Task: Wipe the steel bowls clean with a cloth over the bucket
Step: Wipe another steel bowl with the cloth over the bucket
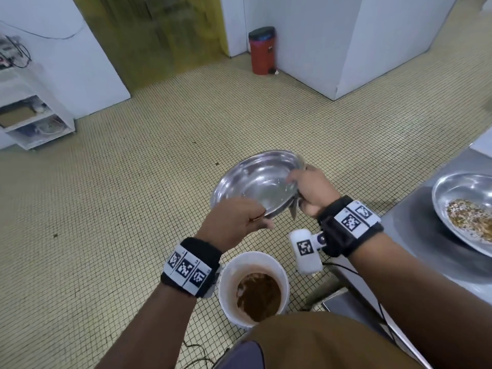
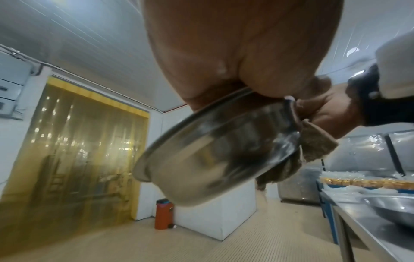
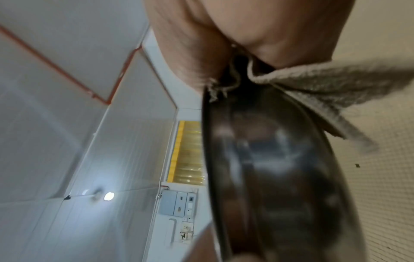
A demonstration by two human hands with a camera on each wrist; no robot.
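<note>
Head view: steel bowl [image 1: 255, 182] tilted just above and beyond the bucket [image 1: 226, 278], likely so residue drops in. Left hand [image 1: 234, 226] grips its near rim.

Left wrist: cloth [image 2: 318, 145] hangs off the rim.

Right wrist: right hand [image 3: 224, 44] pinches cloth onto the rim to wipe it.

Shiny polished steel on the gripped bowl [image 1: 255, 182], smooth and mirror-glossy with wet-looking streaks. Coarse, matt, nubbly cloth [image 2: 315, 143] pinched over its rim. Below the grip, matt white plastic bucket [image 1: 277, 265], stained brown inside. Off right, brushed steel counter [image 1: 415, 235], dull sheen.
</note>
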